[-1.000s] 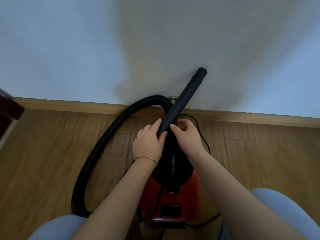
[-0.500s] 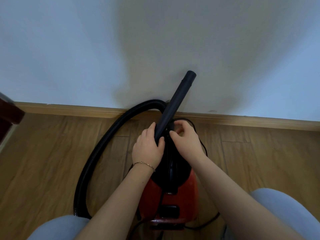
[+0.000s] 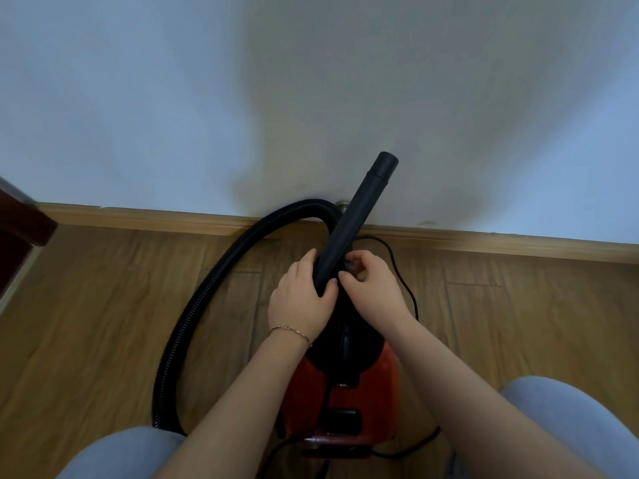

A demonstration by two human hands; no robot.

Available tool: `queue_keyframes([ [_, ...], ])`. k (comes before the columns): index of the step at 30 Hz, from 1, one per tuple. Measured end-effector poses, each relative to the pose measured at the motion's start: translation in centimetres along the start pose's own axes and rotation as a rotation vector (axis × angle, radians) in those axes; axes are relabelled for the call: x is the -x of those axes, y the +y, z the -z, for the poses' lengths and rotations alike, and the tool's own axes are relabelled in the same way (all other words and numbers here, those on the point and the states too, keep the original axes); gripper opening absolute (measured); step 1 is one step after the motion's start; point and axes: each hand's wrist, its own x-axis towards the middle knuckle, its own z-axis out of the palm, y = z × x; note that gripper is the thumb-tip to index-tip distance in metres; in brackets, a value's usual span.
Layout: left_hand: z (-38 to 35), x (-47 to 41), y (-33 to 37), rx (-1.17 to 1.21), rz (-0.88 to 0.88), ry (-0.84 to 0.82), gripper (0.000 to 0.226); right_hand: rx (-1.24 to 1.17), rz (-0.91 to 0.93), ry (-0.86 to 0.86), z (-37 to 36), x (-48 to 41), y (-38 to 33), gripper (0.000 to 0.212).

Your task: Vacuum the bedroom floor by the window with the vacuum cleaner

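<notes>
— Where is the vacuum point(image 3: 345, 402)?

— On the floor point(image 3: 103, 323), close to the skirting point(image 3: 155, 216), between the person's knees. Its hose point(image 3: 193, 305) loops out to the left and back toward the wall point(image 3: 311, 81). The tube point(image 3: 356, 219) slants up from the body toward that wall.

— And the hands?

— The left hand point(image 3: 297, 302) is wrapped round the tube's lower end. The right hand point(image 3: 373, 292) has thumb and forefinger pinched on a small grey bit point(image 3: 352, 265) just beside that end. What it is I cannot tell.

— What could go wrong?

— I judge they are fitting or freeing the tube. If the left hand twists or pulls hard while the right fingers sit at the joint, skin could get nipped. A sudden release could swing the tube's top into the wall and mark it.

— The cord point(image 3: 401, 267)?

— It curls on the floor to the right of the body and runs behind the right wrist. A tug on the vacuum could snag it, or a knee could pin it.

— Anything else?

— The hose bends tightly near the skirting, so pulling the tube away could kink it there.
</notes>
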Motion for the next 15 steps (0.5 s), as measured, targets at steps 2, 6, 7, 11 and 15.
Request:
queue_keyframes([
  [2,-0.1,0.1,0.1,0.010,-0.015,0.007,0.062,-0.017,-0.011,0.008,-0.2,0.1,0.2,0.038],
  [6,-0.3,0.0,0.3,0.023,-0.017,0.006,0.054,-0.055,-0.029,0.025,-0.2,0.1,0.1,0.037],
  [7,-0.4,0.0,0.4,0.029,-0.020,0.004,0.049,-0.060,-0.029,0.023,-0.2,0.2,0.1,0.037],
  [11,-0.6,0.3,0.6,0.009,-0.027,-0.011,0.041,-0.027,-0.024,0.008,-0.1,0.4,0.0,0.037],
  [15,-0.2,0.3,0.1,-0.040,-0.084,-0.020,0.057,0.156,0.027,-0.001,0.9,1.2,0.0,0.035],
])
